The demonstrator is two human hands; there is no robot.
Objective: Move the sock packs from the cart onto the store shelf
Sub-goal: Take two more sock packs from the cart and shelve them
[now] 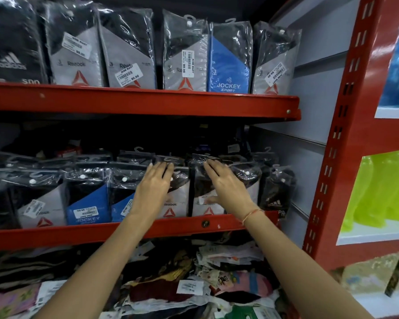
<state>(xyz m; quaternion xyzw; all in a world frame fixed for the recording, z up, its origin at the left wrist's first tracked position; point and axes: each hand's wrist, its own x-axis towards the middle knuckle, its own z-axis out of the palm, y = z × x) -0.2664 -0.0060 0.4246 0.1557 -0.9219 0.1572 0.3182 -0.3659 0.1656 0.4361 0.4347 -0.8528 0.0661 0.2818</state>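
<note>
Both hands reach to the middle red metal shelf [148,229], where a row of sock packs in shiny clear plastic stands upright. The left hand [153,187] lies flat with its fingers straight and close together, pressed on the front of a grey and black Reebok sock pack [176,203]. It grips nothing. The right hand [227,185] is also spread flat, fingers out, on the next grey and black sock pack [205,203] just to the right of the first one. Its thumb sticks out low and touches the front of that pack. A thin orange string [251,214] goes round the right wrist.

Left of the Reebok pack stand two blue Jockey sock packs [86,208]. At the right end of the same shelf stands a black Adidas sock pack [276,192].

The top red shelf [136,100] above holds more sock packs. Under the middle shelf lies a messy pile of loose coloured socks [194,279] with paper tags.
</note>
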